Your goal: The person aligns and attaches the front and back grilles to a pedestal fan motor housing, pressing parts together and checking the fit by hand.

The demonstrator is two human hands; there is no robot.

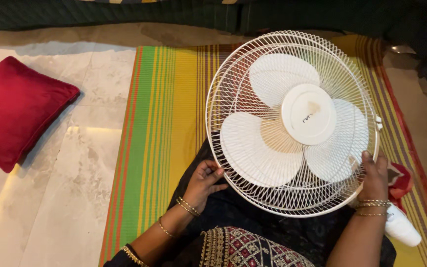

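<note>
Here the fingers [212, 174] of the left hand [203, 184] are curling around the lower left rim of a white fan [292, 123], gripping its wire cage, while the right hand [374, 175] is pressing flat against the lower right rim, its fingers closing on the wires there. Both wrists are wearing gold bangles. The fan is lying tilted over the person's lap, its cage facing up, three pale blades and a round centre cap showing through the wires. A white fan stem [401, 227] is poking out just beside the right wrist, next to a red cloth [399, 180]. Beneath everything a striped mat [159, 123] in green, yellow and orange is lying on the pale marble floor [50, 198], and a red cushion [16, 109] is sitting well apart to the left.
</note>
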